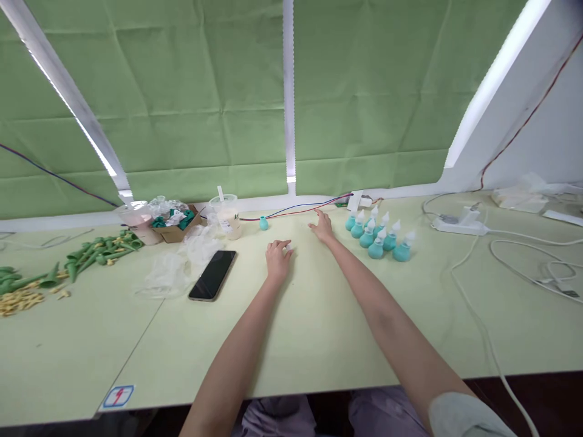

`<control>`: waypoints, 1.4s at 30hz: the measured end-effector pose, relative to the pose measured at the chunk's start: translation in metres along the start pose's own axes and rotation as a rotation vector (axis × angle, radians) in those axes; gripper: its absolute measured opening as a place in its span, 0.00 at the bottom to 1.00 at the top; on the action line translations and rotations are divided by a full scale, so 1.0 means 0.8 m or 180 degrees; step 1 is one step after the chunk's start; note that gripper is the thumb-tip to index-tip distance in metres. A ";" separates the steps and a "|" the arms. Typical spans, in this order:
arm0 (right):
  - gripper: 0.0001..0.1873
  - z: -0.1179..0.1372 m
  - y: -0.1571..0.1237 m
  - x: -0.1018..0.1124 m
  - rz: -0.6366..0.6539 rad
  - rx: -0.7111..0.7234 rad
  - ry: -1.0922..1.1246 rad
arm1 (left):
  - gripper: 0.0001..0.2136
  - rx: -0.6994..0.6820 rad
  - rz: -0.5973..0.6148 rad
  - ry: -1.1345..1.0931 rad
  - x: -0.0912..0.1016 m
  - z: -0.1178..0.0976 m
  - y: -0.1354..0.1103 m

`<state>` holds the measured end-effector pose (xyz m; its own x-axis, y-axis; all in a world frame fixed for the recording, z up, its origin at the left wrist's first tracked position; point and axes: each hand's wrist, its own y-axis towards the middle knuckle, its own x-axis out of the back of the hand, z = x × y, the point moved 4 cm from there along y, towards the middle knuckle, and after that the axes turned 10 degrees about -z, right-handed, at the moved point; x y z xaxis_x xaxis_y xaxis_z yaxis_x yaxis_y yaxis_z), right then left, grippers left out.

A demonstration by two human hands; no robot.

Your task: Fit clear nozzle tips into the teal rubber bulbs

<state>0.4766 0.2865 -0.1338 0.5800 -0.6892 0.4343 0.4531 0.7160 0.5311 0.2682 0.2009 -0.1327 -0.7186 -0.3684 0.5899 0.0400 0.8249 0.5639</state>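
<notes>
My left hand (277, 260) rests low over the table with its fingers curled around a small whitish piece (288, 247), only part of which shows. Farther forward and to the right, my right hand (323, 228) hovers with fingers apart and holds nothing visible. Just right of it stand several teal bulb-shaped bottles (376, 249) with white pointed tips, grouped in rows. One teal bottle (263, 224) without a white tip stands by itself, beyond my left hand toward the back edge.
Left of my hands lie a black phone (212, 275) and crumpled clear plastic bags (166, 273). Behind them are a drink cup (228, 218) and a cardboard box (175, 233). Green pieces (98, 252) heap at far left. A white power strip (460, 226) with cords lies right.
</notes>
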 end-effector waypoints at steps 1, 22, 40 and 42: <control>0.29 -0.003 0.006 -0.005 0.0098 0.0069 -0.0097 | 0.14 0.0065 0.0016 0.0002 -0.001 0.001 0.000; 0.13 0.040 -0.057 0.019 0.0605 0.0491 0.0686 | 0.09 0.0140 0.0490 0.0473 -0.005 -0.003 -0.003; 0.12 0.014 -0.070 0.047 0.0381 0.0205 -0.1155 | 0.06 0.0296 0.0108 -0.1682 -0.003 -0.008 0.006; 0.14 0.017 -0.071 0.048 0.0430 0.0189 -0.1218 | 0.07 0.0310 0.0082 -0.1764 -0.003 -0.007 0.007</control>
<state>0.4641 0.2180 -0.1370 0.3327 -0.5891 0.7364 0.3439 0.8029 0.4869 0.2740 0.2036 -0.1278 -0.9766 -0.0889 0.1960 0.0170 0.8760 0.4819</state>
